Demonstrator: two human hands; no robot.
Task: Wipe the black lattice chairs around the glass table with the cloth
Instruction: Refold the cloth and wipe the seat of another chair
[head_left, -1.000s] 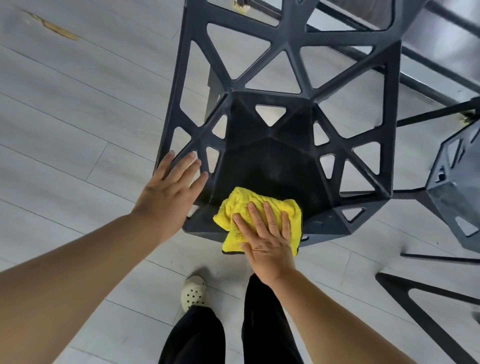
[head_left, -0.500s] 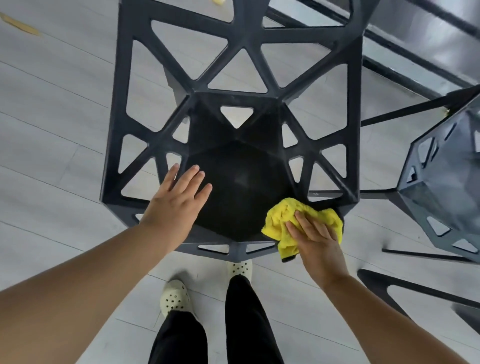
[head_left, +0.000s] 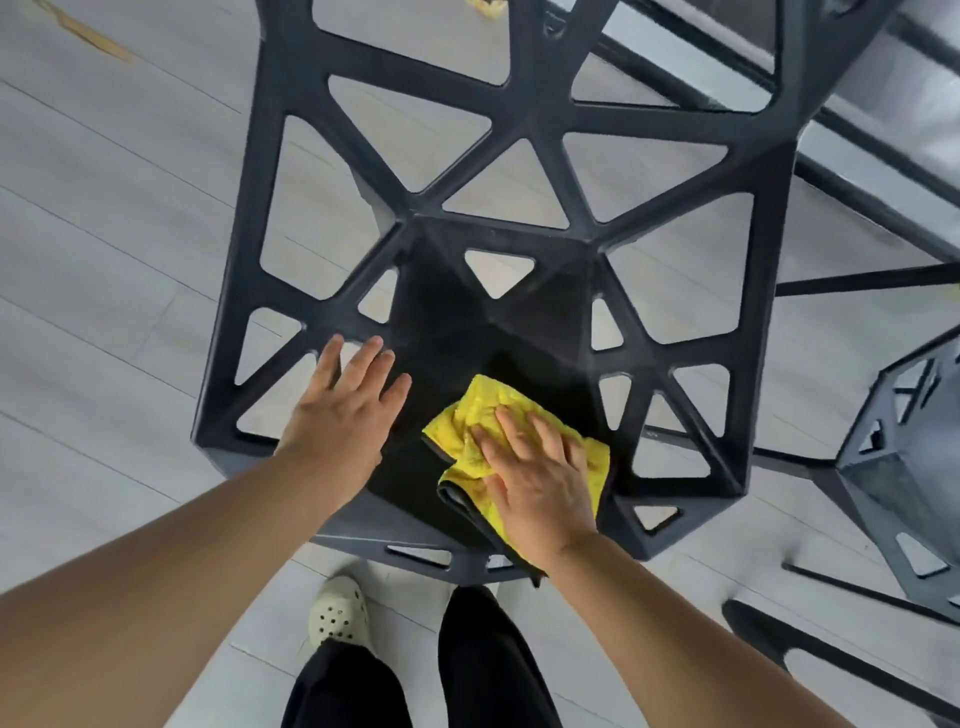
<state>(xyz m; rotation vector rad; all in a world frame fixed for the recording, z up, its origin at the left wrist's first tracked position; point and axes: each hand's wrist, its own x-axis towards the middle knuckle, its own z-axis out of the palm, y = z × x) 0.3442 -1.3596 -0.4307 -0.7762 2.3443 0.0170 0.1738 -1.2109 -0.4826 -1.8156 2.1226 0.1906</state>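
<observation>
Your right hand (head_left: 537, 483), fingers flat, presses the yellow cloth (head_left: 483, 415) on the chair (head_left: 509, 343) seat. At nine o'clock of it your left hand (head_left: 343, 415) rests flat, fingers straight.

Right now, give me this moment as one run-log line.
step: wiping seat | right hand: flat on yellow cloth, pressing it on chair seat | left hand: open, on chair's left side | second chair: at right
</observation>
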